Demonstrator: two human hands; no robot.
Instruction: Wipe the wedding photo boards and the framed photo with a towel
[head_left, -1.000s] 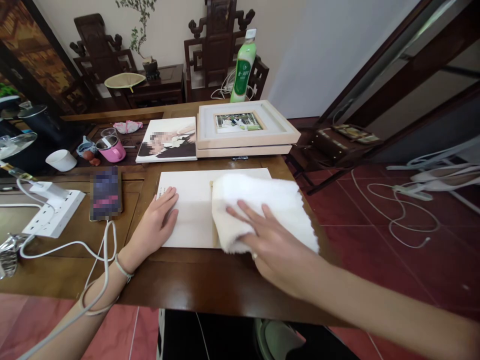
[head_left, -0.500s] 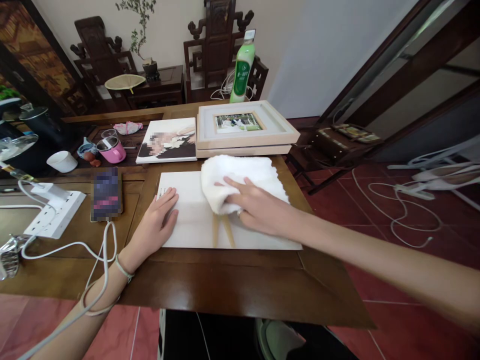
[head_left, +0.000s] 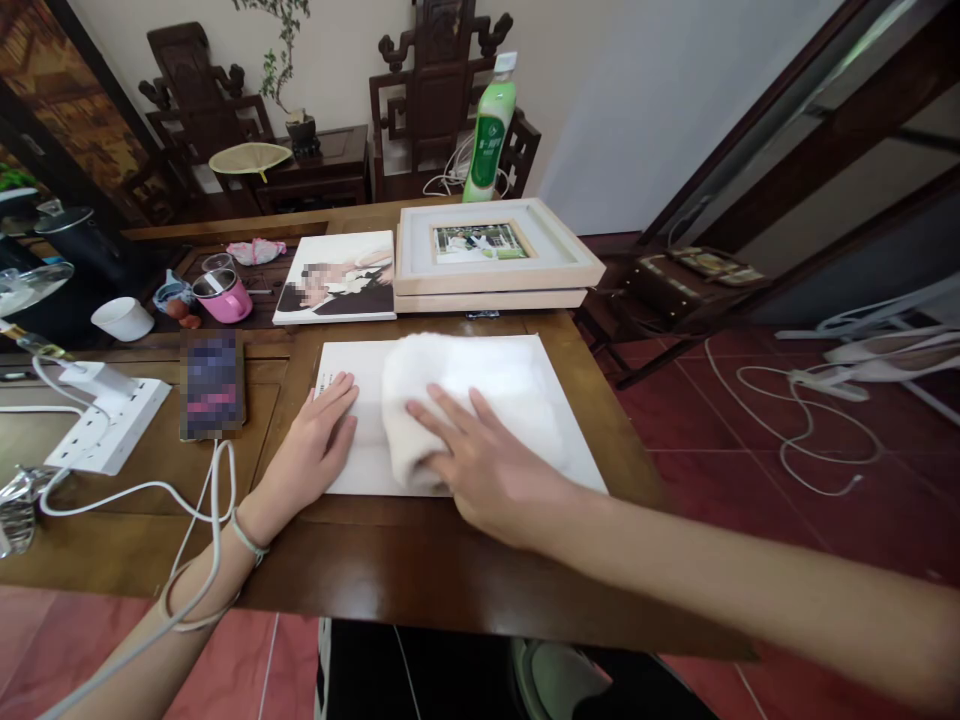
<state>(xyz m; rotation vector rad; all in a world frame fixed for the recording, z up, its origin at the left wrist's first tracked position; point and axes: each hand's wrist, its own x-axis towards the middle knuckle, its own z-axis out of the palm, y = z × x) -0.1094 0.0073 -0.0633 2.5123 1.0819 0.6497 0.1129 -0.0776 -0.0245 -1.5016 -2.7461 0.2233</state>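
Left hand (head_left: 318, 437) lies flat, well apart from right hand (head_left: 491, 462), fingers spread | White cloth (head_left: 495, 372) lies beneath right hand, at left hand's 3 o'clock, atop pale board (head_left: 366, 415) | Cloth appears plush, its 9 o'clock edge folded

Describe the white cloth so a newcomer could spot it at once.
On the wooden table, just nearer than the stacked frames, lies a flat white panel. The white cloth covers part of it, under the right hand. Both are white, but the cloth is thick and fluffy with a rounded left side; the panel is straight-edged.
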